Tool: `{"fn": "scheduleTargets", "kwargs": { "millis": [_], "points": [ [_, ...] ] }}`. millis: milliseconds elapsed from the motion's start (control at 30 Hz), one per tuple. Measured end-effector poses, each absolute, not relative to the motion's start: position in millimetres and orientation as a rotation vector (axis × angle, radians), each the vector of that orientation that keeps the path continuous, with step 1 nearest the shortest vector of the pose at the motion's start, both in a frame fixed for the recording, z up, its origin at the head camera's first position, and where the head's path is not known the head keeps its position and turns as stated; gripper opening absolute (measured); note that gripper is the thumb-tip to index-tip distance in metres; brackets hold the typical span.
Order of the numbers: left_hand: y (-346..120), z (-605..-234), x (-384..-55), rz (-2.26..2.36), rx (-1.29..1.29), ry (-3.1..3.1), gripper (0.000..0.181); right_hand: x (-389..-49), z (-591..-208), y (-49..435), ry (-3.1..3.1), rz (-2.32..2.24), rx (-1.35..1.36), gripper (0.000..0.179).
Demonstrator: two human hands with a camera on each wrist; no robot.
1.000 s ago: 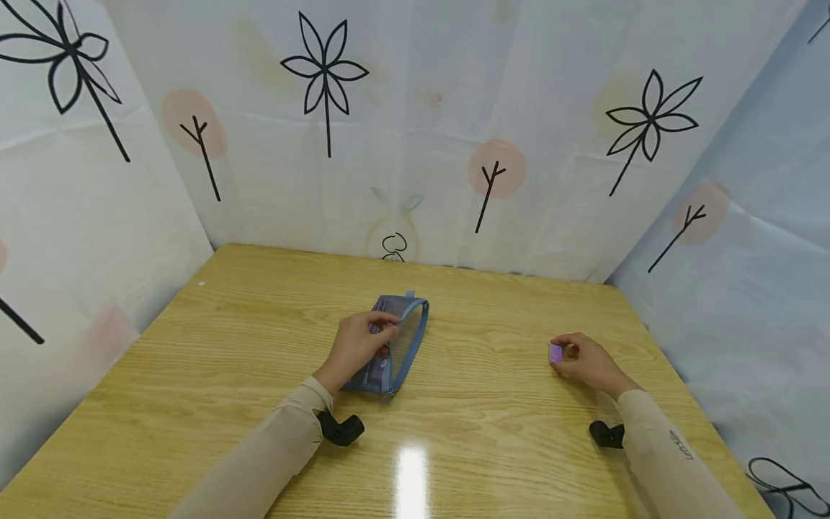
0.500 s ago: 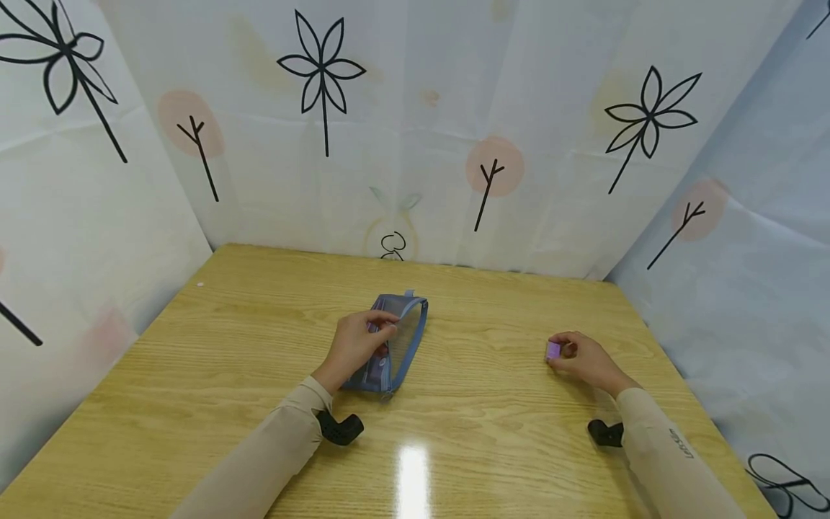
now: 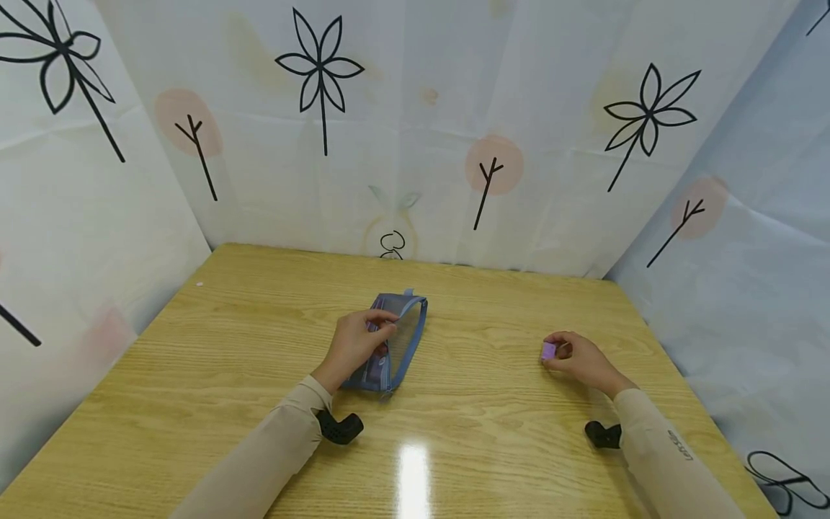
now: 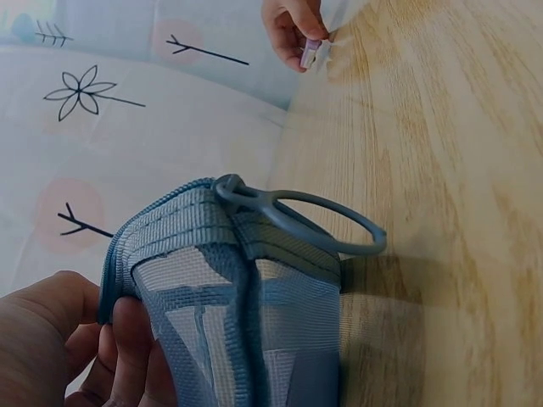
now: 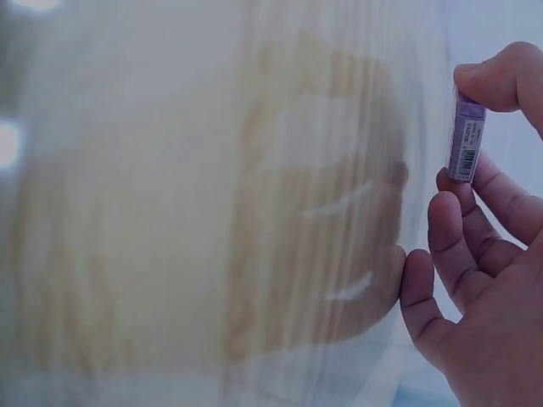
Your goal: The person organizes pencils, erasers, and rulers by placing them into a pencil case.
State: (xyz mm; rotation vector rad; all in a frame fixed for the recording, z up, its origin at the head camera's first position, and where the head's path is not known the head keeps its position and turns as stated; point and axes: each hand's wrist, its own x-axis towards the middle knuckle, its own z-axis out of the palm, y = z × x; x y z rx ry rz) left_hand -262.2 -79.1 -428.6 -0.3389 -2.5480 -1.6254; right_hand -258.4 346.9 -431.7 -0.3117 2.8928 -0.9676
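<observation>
A blue mesh zipper pouch point(image 3: 407, 346) stands mid-table with its mouth spread open. My left hand point(image 3: 353, 346) pinches its near-left rim between thumb and fingers. In the left wrist view, a ring-shaped zipper pull point(image 4: 233, 193) hangs at one end of the zipper. Further right, my right hand point(image 3: 583, 362) holds a small purple eraser point(image 3: 548, 351) between thumb and fingertips, low over the table. The right wrist view shows a barcode label on the eraser point(image 5: 466, 144); the other fingers curl loosely below it. Mesh and the left hand partly hide the pouch's contents.
The wood-grain table point(image 3: 486, 432) has a white patterned curtain point(image 3: 408, 130) along its back and sides. A tiny white scrap point(image 3: 199, 284) lies at the far left. Black wrist mounts point(image 3: 340, 430) jut out below both sleeves, and light glares near the front.
My right hand has moved slightly left with the purple eraser. The left hand still holds the pouch rim in the same place.
</observation>
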Motion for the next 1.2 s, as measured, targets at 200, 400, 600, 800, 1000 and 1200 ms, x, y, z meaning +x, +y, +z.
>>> {"fn": "scheduleTargets", "kwargs": {
  "millis": [200, 400, 600, 800, 1000, 1200],
  "points": [
    [-79.0, -427.5, -263.1, -1.633, -0.332, -2.549, 0.022, -256.1, -430.9, 343.7, 2.883, -0.99, -0.331, 0.047],
    [-79.4, -427.6, -263.7, -1.634, -0.336, -2.543, 0.021, -254.5, -428.0, 338.6, 2.86, -1.012, -0.348, 0.047],
    [-79.5, -429.0, -264.2, -1.627, -0.342, -2.546, 0.021, -253.4, -427.7, 333.4, 2.833, -1.024, -0.374, 0.047],
    [-79.4, -429.9, -264.7, -1.611, -0.345, -2.554, 0.021, -249.4, -426.1, 329.8, 2.799, -1.05, -0.408, 0.046],
    [-78.6, -428.9, -263.8, -1.607, -0.334, -2.56, 0.021, -246.7, -423.1, 322.6, 2.776, -1.075, -0.427, 0.047],
    [-78.2, -427.6, -262.8, -1.612, -0.326, -2.562, 0.021, -247.6, -421.7, 313.7, 2.794, -1.042, -0.472, 0.046]
  ]
}}
